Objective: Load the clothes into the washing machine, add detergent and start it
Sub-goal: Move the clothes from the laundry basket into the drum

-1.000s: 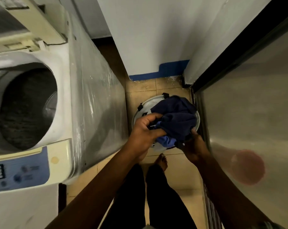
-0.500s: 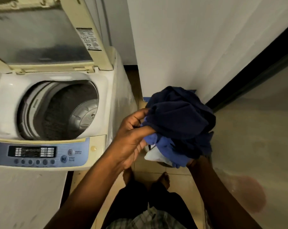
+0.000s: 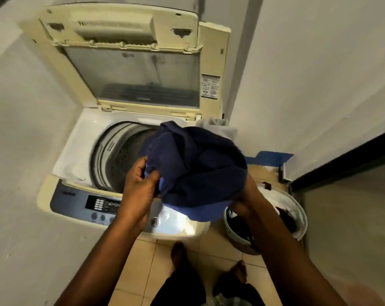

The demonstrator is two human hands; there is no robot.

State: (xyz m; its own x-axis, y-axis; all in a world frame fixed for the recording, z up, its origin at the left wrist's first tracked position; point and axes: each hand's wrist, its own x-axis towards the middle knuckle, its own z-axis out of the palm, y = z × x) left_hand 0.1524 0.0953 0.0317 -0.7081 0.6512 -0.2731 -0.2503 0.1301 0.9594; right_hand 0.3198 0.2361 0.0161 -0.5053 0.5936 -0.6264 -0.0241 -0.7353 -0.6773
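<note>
A bundle of dark blue clothes (image 3: 193, 168) hangs over the right front of the top-loading washing machine (image 3: 72, 149), partly above its drum (image 3: 118, 155). My left hand (image 3: 139, 186) grips the bundle's left side and my right hand (image 3: 245, 195) holds it from below on the right. The machine's lid (image 3: 132, 69) stands open at the back. Its blue control panel (image 3: 76, 202) runs along the front edge, partly hidden by my left hand. A white laundry basket (image 3: 297, 219) with dark clothes inside sits on the floor to the right.
White walls close in on both sides of the machine. A dark door frame (image 3: 346, 164) runs along the right. My bare feet (image 3: 178, 252) stand on tan floor tiles in front of the machine. A pale cloth (image 3: 220, 127) shows behind the bundle.
Both hands lifted the blue bundle out of the basket and carried it left and up, so it now hangs over the machine's opening. The view turned toward the machine.
</note>
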